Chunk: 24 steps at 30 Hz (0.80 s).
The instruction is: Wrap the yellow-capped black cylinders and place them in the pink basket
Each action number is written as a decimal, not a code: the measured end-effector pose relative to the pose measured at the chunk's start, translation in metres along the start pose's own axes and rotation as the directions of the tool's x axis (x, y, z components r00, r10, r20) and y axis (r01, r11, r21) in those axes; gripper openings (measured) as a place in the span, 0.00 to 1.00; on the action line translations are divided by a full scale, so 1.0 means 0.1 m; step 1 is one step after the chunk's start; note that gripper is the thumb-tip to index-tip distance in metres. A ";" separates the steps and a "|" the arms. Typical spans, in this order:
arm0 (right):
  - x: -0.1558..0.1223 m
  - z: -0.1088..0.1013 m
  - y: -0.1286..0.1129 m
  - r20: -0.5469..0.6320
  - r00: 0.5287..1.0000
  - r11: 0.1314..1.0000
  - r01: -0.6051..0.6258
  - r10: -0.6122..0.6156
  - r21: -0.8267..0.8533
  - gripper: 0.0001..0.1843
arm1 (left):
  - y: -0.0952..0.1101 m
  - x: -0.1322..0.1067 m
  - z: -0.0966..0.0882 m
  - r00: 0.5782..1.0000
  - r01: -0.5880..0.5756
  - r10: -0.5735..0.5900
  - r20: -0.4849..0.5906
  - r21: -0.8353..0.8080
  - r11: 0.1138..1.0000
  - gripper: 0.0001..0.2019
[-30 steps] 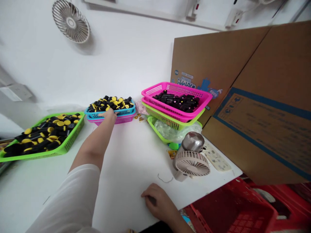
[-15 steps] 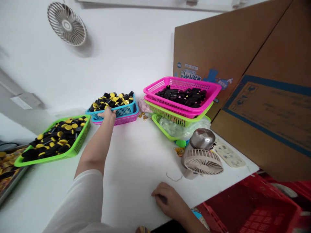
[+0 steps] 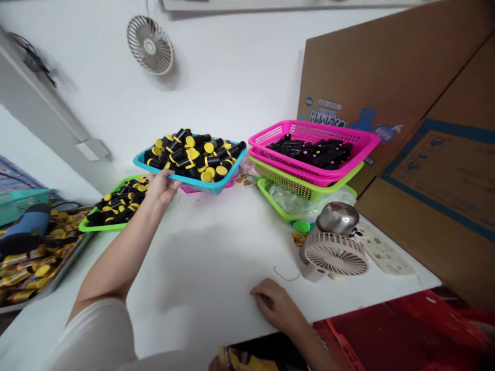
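Observation:
My left hand [image 3: 160,186] grips the near left rim of a blue basket [image 3: 181,178] heaped with black and yellow caps [image 3: 193,154]. The basket hangs tilted above the white table [image 3: 209,257], over a pink basket [image 3: 189,189] that stays on the table beneath it. My right hand [image 3: 276,306] rests on the table near its front edge, fingers curled over something small and dark that I cannot make out.
A green basket [image 3: 96,227] of black and yellow caps sits at the left. Stacked pink and green baskets [image 3: 309,172] with black parts stand at the right. A small desk fan [image 3: 334,252], a metal bell, cardboard sheets [image 3: 406,103] and a red crate [image 3: 386,335] are on the right.
My left hand has lifted the blue basket off the pink one and drawn it up toward me. The right hand has stayed put on the table. The camera has swung left.

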State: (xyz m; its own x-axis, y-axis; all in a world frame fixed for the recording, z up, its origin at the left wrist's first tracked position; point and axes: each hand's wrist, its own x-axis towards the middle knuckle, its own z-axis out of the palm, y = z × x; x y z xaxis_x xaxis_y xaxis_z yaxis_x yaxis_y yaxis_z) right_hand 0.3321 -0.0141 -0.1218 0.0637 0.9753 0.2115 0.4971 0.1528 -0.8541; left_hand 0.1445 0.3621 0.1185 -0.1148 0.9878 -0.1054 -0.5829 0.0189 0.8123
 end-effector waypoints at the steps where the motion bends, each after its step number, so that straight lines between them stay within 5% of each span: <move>1: 0.00 0.00 0.00 -0.003 1.000 1.000 -0.003 0.003 0.003 0.15 | 0.06 -0.14 -0.13 1.000 0.012 -0.012 0.007 0.019 1.000 0.19; 6: 0.00 0.01 -0.01 -0.040 0.999 0.999 -0.027 0.029 0.037 0.15 | 0.23 -0.84 -0.80 0.995 0.089 -0.096 0.037 0.160 0.983 0.21; 12: -0.04 0.07 0.14 -0.259 0.953 0.984 -0.127 0.156 0.123 0.16 | 0.04 -1.50 -1.47 0.964 0.252 -0.265 0.003 0.305 0.918 0.22; 17: -0.09 0.09 0.28 -0.457 0.830 0.936 -0.203 0.321 0.288 0.34 | -0.17 -1.66 -1.82 0.914 0.377 -0.406 -0.023 0.419 0.826 0.25; 24: 0.04 0.10 0.27 -0.434 0.804 0.841 -0.145 0.407 0.521 0.44 | -0.28 -1.66 -2.05 0.887 0.382 -0.461 0.037 0.501 0.776 0.28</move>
State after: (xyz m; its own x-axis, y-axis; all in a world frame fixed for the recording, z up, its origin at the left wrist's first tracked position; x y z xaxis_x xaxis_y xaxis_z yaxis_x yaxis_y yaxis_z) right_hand 0.3375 -0.0045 -0.1491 0.6288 0.7770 0.0281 -0.0422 0.0701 -0.9966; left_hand 0.0152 0.1657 -0.0043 0.1970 0.8728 -0.4465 -0.0930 0.4700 0.8777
